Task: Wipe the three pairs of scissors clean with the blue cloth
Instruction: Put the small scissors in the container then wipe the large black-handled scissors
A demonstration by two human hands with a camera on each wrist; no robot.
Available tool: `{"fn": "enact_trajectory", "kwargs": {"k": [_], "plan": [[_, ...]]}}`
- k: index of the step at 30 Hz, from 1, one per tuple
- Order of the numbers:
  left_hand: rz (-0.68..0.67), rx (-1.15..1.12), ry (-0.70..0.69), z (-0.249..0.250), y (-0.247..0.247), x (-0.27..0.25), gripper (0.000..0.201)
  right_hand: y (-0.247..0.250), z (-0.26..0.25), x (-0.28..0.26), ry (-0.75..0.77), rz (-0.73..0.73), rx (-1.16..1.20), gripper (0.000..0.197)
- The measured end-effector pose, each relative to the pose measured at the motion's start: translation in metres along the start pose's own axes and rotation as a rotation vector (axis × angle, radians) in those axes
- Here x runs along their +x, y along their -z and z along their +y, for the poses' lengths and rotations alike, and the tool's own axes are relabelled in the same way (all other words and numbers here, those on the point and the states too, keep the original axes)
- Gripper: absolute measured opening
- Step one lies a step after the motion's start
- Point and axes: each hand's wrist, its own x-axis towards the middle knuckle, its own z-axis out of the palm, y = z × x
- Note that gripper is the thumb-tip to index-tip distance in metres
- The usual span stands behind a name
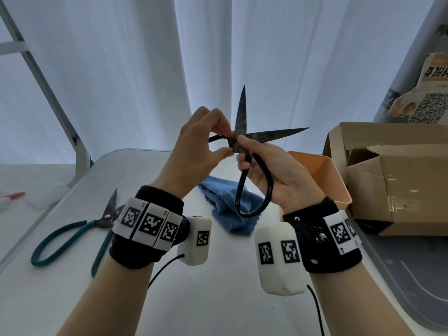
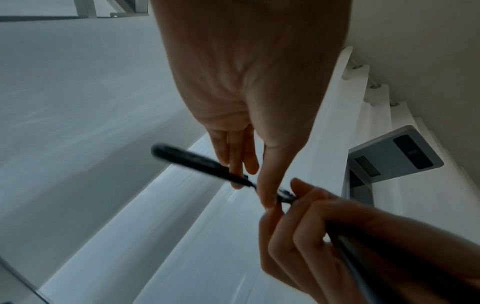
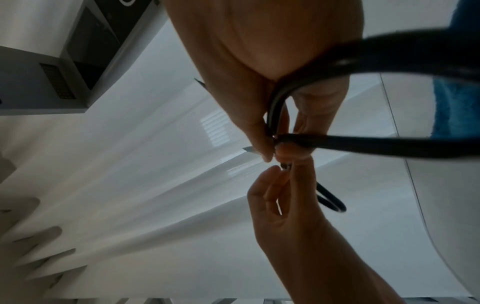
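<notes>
A pair of black-handled scissors [image 1: 241, 117] is held up above the table with its dark blades spread wide. My left hand [image 1: 218, 141] pinches one handle arm just left of the pivot. In the left wrist view that arm [image 2: 192, 160] sticks out past my left fingers [image 2: 249, 160]. My right hand [image 1: 244, 151] grips the scissors at the pivot, and the other handle loop [image 3: 363, 144] hangs below its palm. The blue cloth [image 1: 223, 197] lies crumpled on the table under the hands, touched by neither. Teal-handled scissors [image 1: 105, 218] lie on the table to the left.
An orange bin [image 1: 324, 175] stands right of the cloth, with an open cardboard box [image 1: 400, 178] beyond it. A grey tray [image 1: 412, 287] lies at the table's right edge. White curtains hang behind, and a metal frame [image 1: 48, 98] slants at the left.
</notes>
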Motion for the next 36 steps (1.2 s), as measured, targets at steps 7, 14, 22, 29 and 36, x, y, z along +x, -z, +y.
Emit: {"fn": "enact_trajectory", "kwargs": {"k": [7,14,22,29,36], "plan": [[0.091,0.000,0.193,-0.008,0.002,0.000,0.019,0.016,-0.007,0.006,0.132,0.207,0.049,0.002],[-0.391,0.005,0.431,-0.035,-0.027,-0.019,0.009,0.021,-0.015,0.005,0.177,0.242,0.038,0.007],[-0.922,0.018,0.306,-0.006,-0.047,-0.029,0.025,0.023,-0.022,0.002,0.175,0.238,0.049,0.012],[-0.933,0.390,0.274,-0.009,-0.056,-0.034,0.064,0.025,-0.025,-0.001,0.152,0.220,0.027,0.008],[-0.845,0.435,0.326,-0.018,-0.046,-0.031,0.013,0.021,-0.025,-0.004,0.155,0.184,-0.035,0.009]]}}
